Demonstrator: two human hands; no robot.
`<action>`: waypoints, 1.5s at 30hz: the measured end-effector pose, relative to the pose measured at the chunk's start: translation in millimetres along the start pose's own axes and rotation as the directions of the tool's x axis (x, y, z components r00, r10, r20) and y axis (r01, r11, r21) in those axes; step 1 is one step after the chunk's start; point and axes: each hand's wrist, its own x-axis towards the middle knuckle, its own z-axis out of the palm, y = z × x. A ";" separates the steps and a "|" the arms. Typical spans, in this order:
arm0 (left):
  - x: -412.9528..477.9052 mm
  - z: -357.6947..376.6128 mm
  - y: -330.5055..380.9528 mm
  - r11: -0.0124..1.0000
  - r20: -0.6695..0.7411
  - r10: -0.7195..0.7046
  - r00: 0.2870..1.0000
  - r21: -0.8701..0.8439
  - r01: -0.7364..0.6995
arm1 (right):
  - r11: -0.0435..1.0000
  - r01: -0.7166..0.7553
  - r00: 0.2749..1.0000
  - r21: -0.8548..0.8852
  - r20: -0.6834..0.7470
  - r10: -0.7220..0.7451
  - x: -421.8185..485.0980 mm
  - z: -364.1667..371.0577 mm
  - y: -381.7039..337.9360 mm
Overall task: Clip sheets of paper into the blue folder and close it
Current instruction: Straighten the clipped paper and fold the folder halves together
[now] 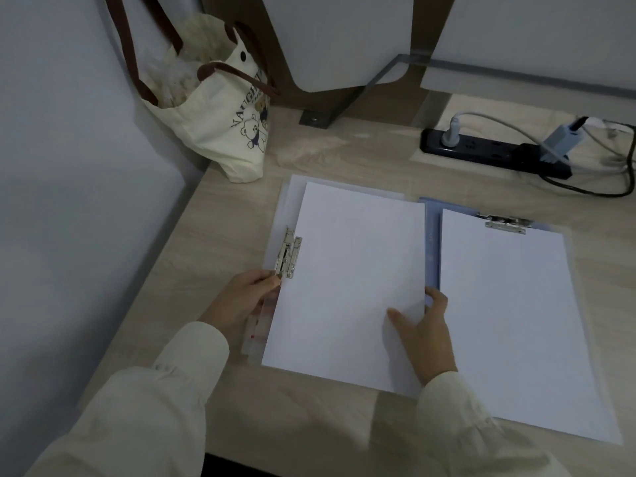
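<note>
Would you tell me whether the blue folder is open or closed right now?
Open: the blue folder lies spread flat, its spine showing between the left sheet and the right sheet.

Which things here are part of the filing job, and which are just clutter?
Job: blue folder, left sheet, right sheet, side clip, top clip, left hand, right hand.
Lying about: tote bag, power strip, cables.

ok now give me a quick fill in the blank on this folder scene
The left hand grips the side clip on the blue folder's ____ half.
The right hand holds the left sheets by their ____ edge.
A second clip pins the right sheets at their ____ edge.
Missing: left; right; top.
</note>
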 end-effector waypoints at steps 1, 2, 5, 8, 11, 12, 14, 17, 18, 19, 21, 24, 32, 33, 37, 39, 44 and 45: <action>-4.6 1.8 2.9 1.000 -0.005 -0.001 1.000 -0.014 0.001 | 0.993 0.031 0.999 -0.113 -0.021 -0.034 -2.1 -1.0 -2.2; -9.6 3.3 6.4 0.999 -0.012 -0.002 1.000 -0.035 0.002 | 0.967 0.078 0.996 -0.244 -0.025 -0.087 -3.4 -2.7 -2.4; -30.7 4.6 20.7 0.995 -0.028 0.015 0.999 -0.101 -0.018 | 0.829 0.232 0.972 -0.508 0.158 -0.175 -4.8 -11.0 -1.7; -54.7 13.0 42.6 0.979 -0.012 0.100 0.995 -0.177 -0.100 | 0.832 0.303 0.911 -0.464 0.396 -0.111 -6.3 -25.7 -12.1; -78.2 40.2 67.2 0.948 0.046 0.187 0.981 -0.269 -0.168 | 0.963 0.174 0.837 -0.204 0.546 -0.036 -15.1 -54.9 -40.2; -85.4 52.4 74.8 0.941 0.064 0.205 0.977 -0.288 -0.178 | 0.992 0.082 0.808 -0.091 0.589 -0.013 -18.4 -67.2 -51.0; -98.8 79.1 88.4 0.930 0.102 0.269 0.958 -0.285 -0.231 | 0.992 -0.090 0.771 0.090 0.637 0.012 -24.2 -92.8 -68.9; -113.4 124.7 111.4 0.916 0.118 0.337 0.934 -0.269 -0.297 | 0.960 -0.142 0.784 0.243 0.620 -0.041 -27.5 -132.7 -85.5; -115.0 141.1 117.2 0.916 0.134 0.346 0.929 -0.263 -0.303 | 0.959 -0.113 0.790 0.259 0.609 -0.071 -28.5 -146.5 -87.6; -114.4 156.4 121.9 0.917 0.147 0.349 0.925 -0.257 -0.306 | 0.960 -0.073 0.796 0.269 0.596 -0.107 -29.1 -160.0 -87.8; -110.0 185.6 126.9 0.922 0.185 0.334 0.924 -0.268 -0.279 | 0.961 0.001 0.811 0.277 0.562 -0.163 -29.1 -187.8 -82.4; -105.1 225.2 124.1 0.934 0.247 0.293 0.924 -0.281 -0.221 | 0.955 0.005 0.855 0.297 0.494 -0.158 -18.9 -227.2 -59.8; -73.6 277.8 63.1 0.992 -0.057 -0.124 0.991 0.024 0.125 | 0.979 -0.137 0.976 0.149 0.188 0.108 43.9 -265.8 36.8; -69.2 279.8 53.5 0.983 -0.024 -0.181 0.983 -0.019 0.181 | 0.988 -0.151 0.978 0.042 0.152 0.143 53.1 -264.5 49.1; -60.8 280.6 42.1 0.955 -0.008 -0.260 0.965 -0.148 0.256 | 0.950 -0.246 0.964 -0.192 0.053 0.260 76.0 -256.6 81.1; -59.7 278.2 43.1 0.956 0.003 -0.268 0.964 -0.125 0.266 | 0.956 -0.273 0.958 -0.109 0.064 0.280 83.2 -255.0 91.5; -66.2 278.5 50.5 0.963 0.029 -0.246 0.969 -0.105 0.248 | 0.915 -0.395 0.914 0.085 0.142 0.381 82.4 -262.0 94.2; -68.3 276.4 52.7 0.972 0.001 -0.215 0.977 -0.100 0.214 | 0.915 -0.395 0.913 0.079 0.147 0.381 77.8 -263.0 91.7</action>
